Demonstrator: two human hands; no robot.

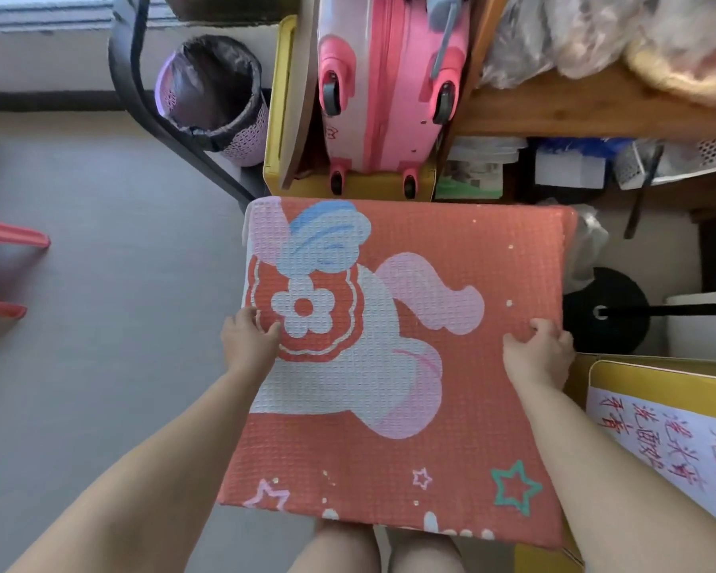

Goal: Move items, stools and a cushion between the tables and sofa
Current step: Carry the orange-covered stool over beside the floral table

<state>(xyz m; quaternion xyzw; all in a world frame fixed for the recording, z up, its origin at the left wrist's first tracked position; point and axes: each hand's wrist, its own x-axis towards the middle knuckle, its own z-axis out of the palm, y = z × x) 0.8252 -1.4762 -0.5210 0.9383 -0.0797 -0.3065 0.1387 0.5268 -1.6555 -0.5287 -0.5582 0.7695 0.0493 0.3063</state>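
A flat square cushion (430, 407), coral red with a white and pink cartoon rabbit and small stars, is held out in front of me above the floor. My left hand (251, 341) grips its left edge, thumb lying on top of the print. My right hand (540, 353) grips the right edge, fingers curled over the fabric. The cushion hides my lap; my knees show below its near edge.
A red plastic stool (5, 270) lies at the far left on the grey floor. Ahead stand a lilac bin (213, 97), a yellow stand (275, 117) with a pink suitcase (389, 84) and a wooden shelf (596, 105). A yellow table (658, 376) with written paper is at right.
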